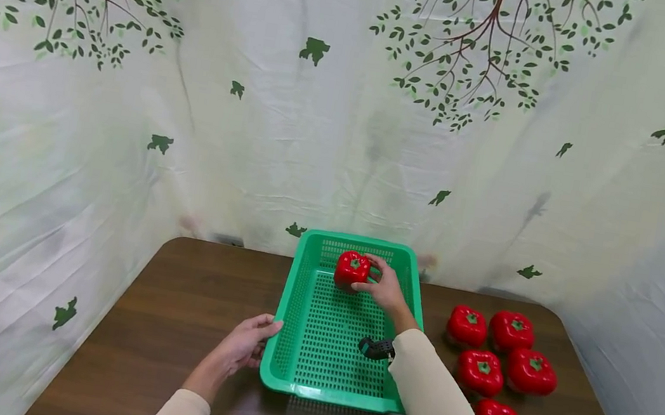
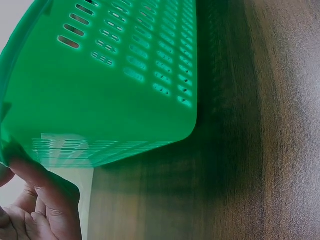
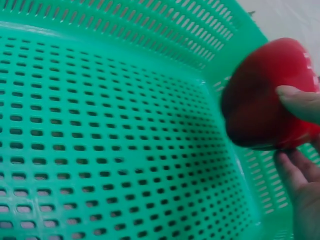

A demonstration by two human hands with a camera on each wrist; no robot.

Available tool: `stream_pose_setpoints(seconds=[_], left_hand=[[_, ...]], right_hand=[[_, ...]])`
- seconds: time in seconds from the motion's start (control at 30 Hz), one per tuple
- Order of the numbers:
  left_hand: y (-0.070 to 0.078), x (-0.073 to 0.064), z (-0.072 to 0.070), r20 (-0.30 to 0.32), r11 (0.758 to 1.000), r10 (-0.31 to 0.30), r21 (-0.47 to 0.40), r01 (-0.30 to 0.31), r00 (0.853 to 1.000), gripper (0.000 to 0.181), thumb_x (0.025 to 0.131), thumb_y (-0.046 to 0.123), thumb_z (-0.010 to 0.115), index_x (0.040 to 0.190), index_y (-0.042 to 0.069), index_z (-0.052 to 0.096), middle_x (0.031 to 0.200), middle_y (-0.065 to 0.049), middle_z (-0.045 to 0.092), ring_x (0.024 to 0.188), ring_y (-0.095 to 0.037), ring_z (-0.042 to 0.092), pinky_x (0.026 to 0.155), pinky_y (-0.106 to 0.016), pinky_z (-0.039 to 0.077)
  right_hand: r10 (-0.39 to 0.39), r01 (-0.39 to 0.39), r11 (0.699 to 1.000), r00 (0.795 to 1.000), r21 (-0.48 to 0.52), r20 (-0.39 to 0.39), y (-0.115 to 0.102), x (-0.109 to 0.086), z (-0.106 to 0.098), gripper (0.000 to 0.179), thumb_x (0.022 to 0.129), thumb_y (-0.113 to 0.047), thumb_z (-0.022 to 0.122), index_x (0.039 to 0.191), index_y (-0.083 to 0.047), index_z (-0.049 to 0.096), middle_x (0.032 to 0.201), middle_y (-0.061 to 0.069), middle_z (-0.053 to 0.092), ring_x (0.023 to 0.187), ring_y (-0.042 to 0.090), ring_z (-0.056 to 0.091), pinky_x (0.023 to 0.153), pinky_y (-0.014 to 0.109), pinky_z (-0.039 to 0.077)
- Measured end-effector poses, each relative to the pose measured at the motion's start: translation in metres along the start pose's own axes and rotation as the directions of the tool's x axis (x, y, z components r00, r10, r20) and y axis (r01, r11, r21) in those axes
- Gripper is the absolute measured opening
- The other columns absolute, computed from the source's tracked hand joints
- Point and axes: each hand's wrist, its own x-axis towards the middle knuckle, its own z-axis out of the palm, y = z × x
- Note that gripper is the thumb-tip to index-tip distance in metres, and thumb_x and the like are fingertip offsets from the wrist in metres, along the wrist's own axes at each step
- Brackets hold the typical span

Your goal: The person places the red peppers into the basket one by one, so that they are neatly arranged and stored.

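A red bell pepper (image 1: 352, 270) with a green stem is held in my right hand (image 1: 384, 287), over the far part of a green plastic basket (image 1: 337, 397). In the right wrist view the thumb and fingers grip the pepper (image 3: 270, 95) from one side, above the perforated basket floor (image 3: 100, 140). My left hand (image 1: 243, 345) grips the basket's left rim, thumb on top. From the left wrist view, the left hand's fingers (image 2: 50, 195) curl under the rim at the basket's corner. No other pepper lies inside the basket.
Several red bell peppers (image 1: 478, 372) stand grouped on the brown wooden table (image 1: 175, 327), to the right of the basket. Behind the table hangs a pale curtain (image 1: 318, 127) printed with leaves and branches. My right forearm (image 1: 436, 399) crosses the basket's right rim.
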Motion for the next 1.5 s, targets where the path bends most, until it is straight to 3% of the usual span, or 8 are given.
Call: stream_pose_setpoints(seconds=[0.67,0.97,1.17,1.5], left_hand=[[-0.002,0.000,-0.001,-0.020,1.000,0.001,-0.029,-0.001,1.000,0.041,0.096,0.038,0.058,0.116,0.003,0.054,0.088,-0.008,0.068,0.069,-0.019,0.064,0.059,-0.030,0.053],[-0.001,0.001,0.001,0.010,1.000,0.010,-0.027,-0.010,1.000,0.040,0.096,0.038,0.058,0.116,0.003,0.054,0.085,-0.006,0.066,0.065,-0.016,0.062,0.057,-0.029,0.053],[-0.001,0.000,-0.003,0.004,1.000,0.008,-0.022,-0.008,1.000,0.039,0.096,0.037,0.057,0.116,0.003,0.053,0.085,-0.006,0.065,0.065,-0.017,0.062,0.057,-0.029,0.053],[-0.003,0.000,-0.002,0.046,0.997,0.030,-0.066,-0.027,0.999,0.035,0.098,0.034,0.056,0.113,0.003,0.052,0.081,-0.002,0.065,0.064,-0.014,0.062,0.057,-0.030,0.054]], right_hand=[[0.059,-0.050,0.994,0.993,0.095,-0.102,0.006,0.012,0.034,0.072,0.082,0.003,0.073,0.144,-0.007,0.040,0.149,0.017,0.036,0.134,0.039,0.039,0.101,0.048,0.043],[0.089,-0.074,0.987,0.992,0.145,-0.095,0.010,0.016,0.043,0.071,0.082,0.006,0.071,0.144,-0.009,0.041,0.150,0.017,0.035,0.136,0.039,0.036,0.102,0.048,0.041],[0.079,-0.071,0.986,0.996,0.153,-0.050,0.012,0.020,0.053,0.071,0.083,0.006,0.070,0.145,-0.008,0.040,0.150,0.018,0.035,0.136,0.038,0.037,0.102,0.047,0.043],[0.088,-0.080,0.985,0.995,0.155,-0.044,0.019,0.025,0.056,0.071,0.083,0.007,0.070,0.146,-0.009,0.039,0.151,0.017,0.034,0.137,0.038,0.036,0.102,0.047,0.042]])
